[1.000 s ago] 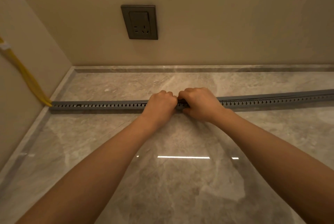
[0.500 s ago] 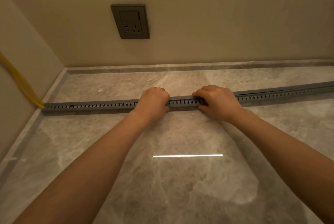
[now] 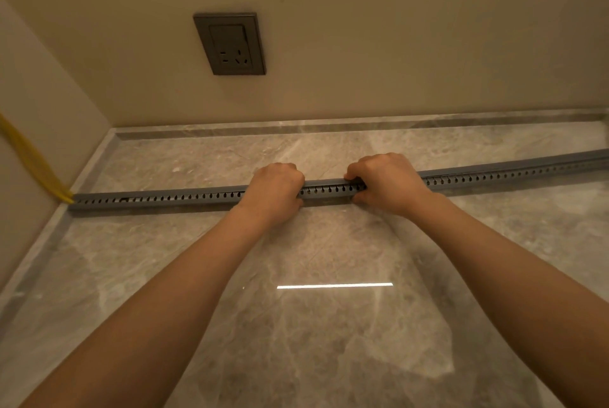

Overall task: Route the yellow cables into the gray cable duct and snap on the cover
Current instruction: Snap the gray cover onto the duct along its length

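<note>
Gray cable duct (image 3: 184, 200) runs across mid-frame on the marble floor (image 3: 329, 341), from the left wall out past the right edge. Left hand (image 3: 275, 191) and right hand (image 3: 387, 181) both clamp down on it at center, fingers curled over the top, slightly apart. Yellow cables (image 3: 36, 163) enter the duct's left end at the left edge; wall socket (image 3: 229, 44) is in the upper center.
</note>
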Available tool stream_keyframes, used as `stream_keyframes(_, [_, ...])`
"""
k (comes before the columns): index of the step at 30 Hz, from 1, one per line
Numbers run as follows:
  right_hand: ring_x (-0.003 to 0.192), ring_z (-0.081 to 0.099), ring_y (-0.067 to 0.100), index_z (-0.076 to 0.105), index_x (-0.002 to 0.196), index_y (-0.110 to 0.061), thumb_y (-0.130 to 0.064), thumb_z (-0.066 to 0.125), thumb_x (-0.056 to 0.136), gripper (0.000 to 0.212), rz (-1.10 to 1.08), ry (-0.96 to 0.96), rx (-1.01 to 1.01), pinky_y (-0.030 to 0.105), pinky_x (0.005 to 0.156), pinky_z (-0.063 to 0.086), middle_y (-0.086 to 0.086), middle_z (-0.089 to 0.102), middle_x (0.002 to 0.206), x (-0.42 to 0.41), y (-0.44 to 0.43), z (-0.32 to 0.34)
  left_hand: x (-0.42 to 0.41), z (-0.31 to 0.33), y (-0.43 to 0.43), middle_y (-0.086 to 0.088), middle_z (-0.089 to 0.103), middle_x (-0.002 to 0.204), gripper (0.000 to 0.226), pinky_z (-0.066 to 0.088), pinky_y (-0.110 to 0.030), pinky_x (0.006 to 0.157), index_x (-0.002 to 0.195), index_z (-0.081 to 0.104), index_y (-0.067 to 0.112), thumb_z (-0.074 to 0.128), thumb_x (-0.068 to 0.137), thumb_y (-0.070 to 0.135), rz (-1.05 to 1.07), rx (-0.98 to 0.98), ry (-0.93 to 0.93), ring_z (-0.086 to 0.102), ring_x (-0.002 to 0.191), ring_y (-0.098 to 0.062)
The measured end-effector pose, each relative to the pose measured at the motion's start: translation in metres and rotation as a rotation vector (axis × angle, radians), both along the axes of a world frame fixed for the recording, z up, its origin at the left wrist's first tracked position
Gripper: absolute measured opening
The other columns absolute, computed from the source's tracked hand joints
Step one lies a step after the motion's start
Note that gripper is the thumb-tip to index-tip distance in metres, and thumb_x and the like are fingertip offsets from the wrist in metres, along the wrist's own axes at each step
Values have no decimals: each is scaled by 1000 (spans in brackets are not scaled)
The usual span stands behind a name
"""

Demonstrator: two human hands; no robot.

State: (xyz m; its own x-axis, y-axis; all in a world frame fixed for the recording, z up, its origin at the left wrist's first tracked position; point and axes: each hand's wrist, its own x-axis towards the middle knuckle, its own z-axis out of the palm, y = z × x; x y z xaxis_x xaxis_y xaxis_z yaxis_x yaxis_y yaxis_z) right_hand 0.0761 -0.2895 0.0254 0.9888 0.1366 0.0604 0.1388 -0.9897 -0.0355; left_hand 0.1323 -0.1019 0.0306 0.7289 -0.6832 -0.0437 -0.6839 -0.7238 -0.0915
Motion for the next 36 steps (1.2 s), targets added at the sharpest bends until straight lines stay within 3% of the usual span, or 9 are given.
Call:
stream_keyframes(6, [91, 61, 24, 64, 111, -22, -28, 65, 79, 32, -11, 10, 28, 28, 68, 37, 1, 67, 101, 2, 1, 1, -17, -1, -25, -6, 57, 104, 19, 34, -30, 63, 103, 59, 9, 50, 88, 16, -6, -13, -59, 54, 96, -23])
stream_keyframes(9, [80, 61, 25, 66, 96, -18, -28, 64, 78, 21, -14, -14, 52, 28, 61, 34, 3, 68, 90, 1, 1, 0, -26, -5, -46, -5, 58, 106, 24, 34, -31, 64, 107, 59, 10, 49, 92, 26, 0, -113, -51, 54, 99, -22])
stream_keyframes(13, [71, 60, 27, 66, 84, -16, -25, 66, 74, 13, -35, -31, 89, 28, 57, 31, 5, 67, 79, 1, -1, -1, -28, -9, -60, -8, 59, 109, 24, 33, -30, 66, 110, 60, 9, 47, 96, 23, -14, -110, -89, 54, 101, -23])
stream_keyframes(17, [72, 60, 24, 67, 88, -20, -27, 65, 75, 15, -66, -49, 117, 28, 57, 35, 1, 68, 81, 1, 0, -4, -22, -10, -57, -7, 60, 108, 27, 37, -30, 69, 111, 59, 9, 45, 97, 27, -59, -91, -100, 55, 99, -23])
stream_keyframes(21, [75, 61, 24, 67, 92, -20, -26, 64, 74, 19, -103, -121, 181, 30, 59, 41, 1, 67, 83, -3, -1, -12, -19, -9, -58, -7, 60, 106, 26, 32, -29, 67, 109, 60, 9, 46, 96, 27, -89, -80, -98, 56, 97, -23])
stream_keyframes(26, [78, 61, 25, 67, 91, -15, -15, 68, 70, 21, -131, -234, 296, 34, 59, 47, 3, 67, 83, -16, 5, -27, -17, -8, -58, -7, 60, 105, 22, 32, -30, 66, 106, 60, 11, 46, 96, 23, -106, -70, -97, 57, 96, -24])
stream_keyframes(29, [86, 60, 27, 65, 99, -11, -8, 69, 73, 27, -111, -226, 344, 38, 68, 49, 7, 67, 93, -21, 7, -31, -15, -7, -59, -7, 62, 105, 19, 32, -29, 66, 104, 61, 12, 46, 96, 20, -124, -69, -89, 59, 97, -24])
stream_keyframes(32, [97, 59, 28, 64, 111, -9, 0, 68, 72, 40, -97, -175, 310, 40, 78, 50, 8, 67, 104, -25, 3, -28, -12, -6, -60, -7, 62, 105, 18, 32, -30, 66, 103, 61, 12, 47, 95, 20, -136, -64, -81, 60, 96, -25])
stream_keyframes(36, [99, 61, 31, 65, 113, -8, -1, 70, 72, 42, -225, -152, 238, 45, 79, 53, 11, 68, 105, -34, -21, -18, -11, -5, -60, -7, 62, 105, 17, 33, -30, 66, 102, 61, 11, 50, 94, 21, -144, -43, -68, 59, 96, -25])
